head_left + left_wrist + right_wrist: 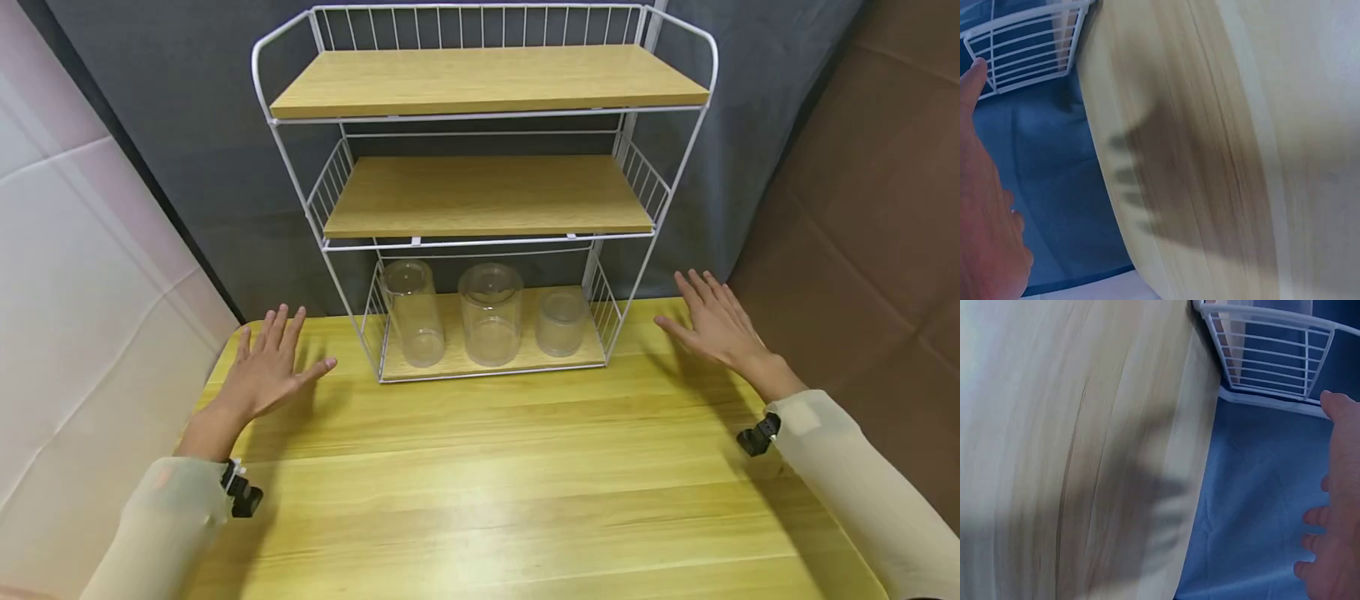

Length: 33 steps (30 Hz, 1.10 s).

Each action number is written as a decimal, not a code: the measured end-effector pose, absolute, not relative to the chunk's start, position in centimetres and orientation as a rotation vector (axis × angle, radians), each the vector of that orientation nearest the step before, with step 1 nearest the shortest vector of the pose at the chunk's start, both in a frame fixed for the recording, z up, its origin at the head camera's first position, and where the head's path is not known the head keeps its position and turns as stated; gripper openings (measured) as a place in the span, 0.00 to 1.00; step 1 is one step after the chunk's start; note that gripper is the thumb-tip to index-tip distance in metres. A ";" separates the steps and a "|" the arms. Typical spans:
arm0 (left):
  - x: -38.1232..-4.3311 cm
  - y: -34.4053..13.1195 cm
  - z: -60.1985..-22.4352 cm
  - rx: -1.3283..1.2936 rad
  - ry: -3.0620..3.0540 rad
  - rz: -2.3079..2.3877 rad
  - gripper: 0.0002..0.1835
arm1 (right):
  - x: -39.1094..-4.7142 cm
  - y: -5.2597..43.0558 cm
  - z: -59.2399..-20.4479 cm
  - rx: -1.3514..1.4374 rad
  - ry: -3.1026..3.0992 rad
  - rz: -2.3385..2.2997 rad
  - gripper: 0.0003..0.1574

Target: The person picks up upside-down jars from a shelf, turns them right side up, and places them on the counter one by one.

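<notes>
My left hand (264, 372) hovers left of a white wire shelf rack, its fingers straight and spread, holding nothing. On the other side my right hand (716, 329) is held over the table in the same way, palm down and apart from the rack. Three clear glass containers stand in a row on the rack's bottom board: a tall narrow one (414, 317) at left, a wider one (490, 321) in the middle and a short one (561, 323) at right. Each wrist view shows the hand's edge and its shadow on the wood.
The rack's top board (487, 79) and middle board (487, 196) are wooden with white wire rails. It stands at the back of a light wooden table (480, 483). A dark cloth (187, 150) hangs behind, a white sheet (90, 275) at left, a brown one (862, 208) at right.
</notes>
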<state>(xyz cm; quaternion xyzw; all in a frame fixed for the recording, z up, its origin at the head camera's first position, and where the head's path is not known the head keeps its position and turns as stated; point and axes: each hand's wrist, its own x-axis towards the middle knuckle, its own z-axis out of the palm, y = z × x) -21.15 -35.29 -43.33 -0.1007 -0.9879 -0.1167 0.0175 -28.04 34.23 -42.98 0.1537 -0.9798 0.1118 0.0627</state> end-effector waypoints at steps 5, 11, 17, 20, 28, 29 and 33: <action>-20.5 -34.9 -43.4 -0.352 -3.040 -0.348 0.58 | -27.2 34.0 -42.7 0.489 -2.927 0.359 0.60; -19.5 -34.2 -43.2 -0.387 -3.000 -0.376 0.59 | -26.3 33.5 -42.1 0.539 -2.878 0.397 0.59; -18.3 -32.9 -42.9 -0.448 -2.935 -0.388 0.59 | -25.3 32.7 -41.2 0.575 -2.779 0.440 0.59; -17.8 -32.3 -42.7 -0.462 -2.892 -0.391 0.58 | -24.9 32.3 -40.8 0.600 -2.740 0.442 0.59; -16.6 -30.4 -42.2 -0.565 -2.652 -0.388 0.58 | -23.5 31.2 -39.5 0.675 -2.569 0.473 0.59; -16.6 -30.1 -42.2 -0.582 -2.607 -0.385 0.58 | -23.2 31.0 -39.4 0.686 -2.536 0.483 0.59; -16.5 -29.0 -41.8 -0.667 -2.425 -0.363 0.58 | -22.3 30.3 -38.8 0.726 -2.410 0.508 0.61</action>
